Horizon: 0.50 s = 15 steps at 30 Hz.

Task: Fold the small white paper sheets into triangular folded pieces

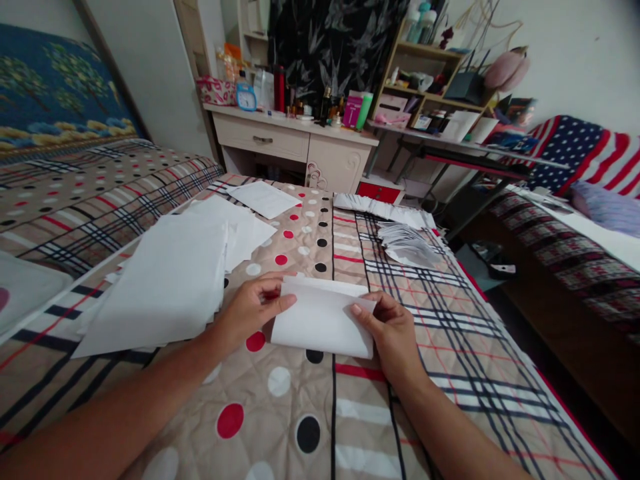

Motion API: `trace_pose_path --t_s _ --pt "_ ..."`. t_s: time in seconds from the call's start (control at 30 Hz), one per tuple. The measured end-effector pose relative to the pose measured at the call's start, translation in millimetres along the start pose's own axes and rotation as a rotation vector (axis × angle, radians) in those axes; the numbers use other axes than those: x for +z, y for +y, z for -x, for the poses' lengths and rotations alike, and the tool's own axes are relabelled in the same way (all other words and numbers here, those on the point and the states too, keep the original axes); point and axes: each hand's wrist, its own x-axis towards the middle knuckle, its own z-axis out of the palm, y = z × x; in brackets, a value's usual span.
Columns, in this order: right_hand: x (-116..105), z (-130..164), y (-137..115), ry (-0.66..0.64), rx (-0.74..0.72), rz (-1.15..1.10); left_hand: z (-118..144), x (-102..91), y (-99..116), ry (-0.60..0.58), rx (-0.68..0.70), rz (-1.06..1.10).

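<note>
Folded white paper sheet [320,320] over the bedspread

It was plain, blank, folded over with its crease along the lower edge, held slightly tilted above the dotted quilt, pinched at both ends.

White paper [320,320] on dotted, plaid beige bedspread [310,413]

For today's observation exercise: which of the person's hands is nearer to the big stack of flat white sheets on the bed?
Left. The left hand grips the folded paper right beside the stack of flat white sheets; the right hand holds the paper's far edge, farther away.
</note>
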Motion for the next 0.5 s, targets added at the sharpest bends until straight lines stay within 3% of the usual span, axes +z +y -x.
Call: trace_pose_path --t_s 0.1,0.2,0.37,0.5 --pt "-0.3 0.6 -0.2 -0.009 -0.031 0.001 2.5 2.0 1.5 -0.017 -0.112 0.169" --pt "-1.3 -0.3 1.5 -0.073 -0.039 0.007 4.8 2.8 0.1 0.037 -0.183 0.170" --pt "-3.3 -1.8 5.7 -0.094 -0.173 0.051 6.3 4.1 1.3 0.193 0.004 -0.045" --pt "-3.2 -1.8 6.7 -0.080 -0.138 0.088 6.6 5.1 3.1 0.326 0.103 -0.046"
